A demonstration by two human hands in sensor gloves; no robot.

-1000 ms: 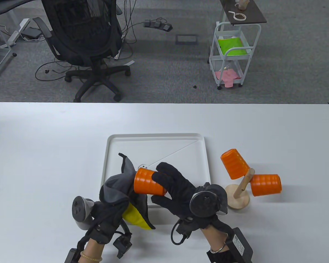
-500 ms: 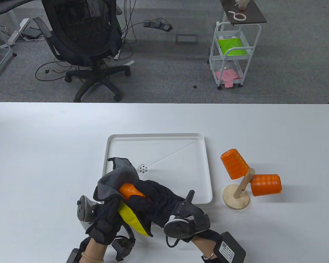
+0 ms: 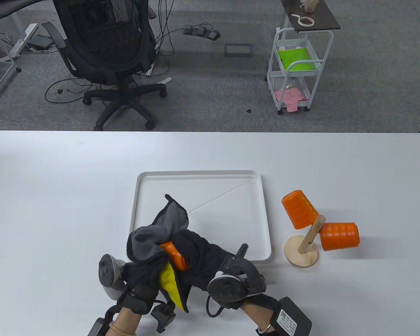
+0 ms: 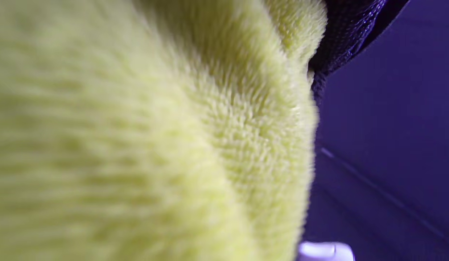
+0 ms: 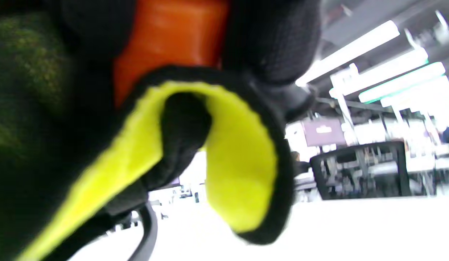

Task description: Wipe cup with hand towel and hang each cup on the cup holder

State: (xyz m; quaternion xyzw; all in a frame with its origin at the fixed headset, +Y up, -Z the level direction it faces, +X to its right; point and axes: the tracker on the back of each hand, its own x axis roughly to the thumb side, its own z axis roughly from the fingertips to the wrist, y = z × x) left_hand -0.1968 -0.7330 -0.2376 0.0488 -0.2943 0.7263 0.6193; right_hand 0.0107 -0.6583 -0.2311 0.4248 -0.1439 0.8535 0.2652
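Orange plastic shows only as a sliver now: the cup [image 3: 175,257], grasped in the right grip [image 3: 196,255], has been drawn deeper into the towel [image 3: 150,239] clutched by the left grip [image 3: 140,276], above the counter's [image 3: 56,196] near edge. Wiping is judged underway; hanging remains.

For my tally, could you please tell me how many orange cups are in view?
3: two hang on the cup holder, upper cup and right-side cup; the third cup sits between both hands, in the towel.
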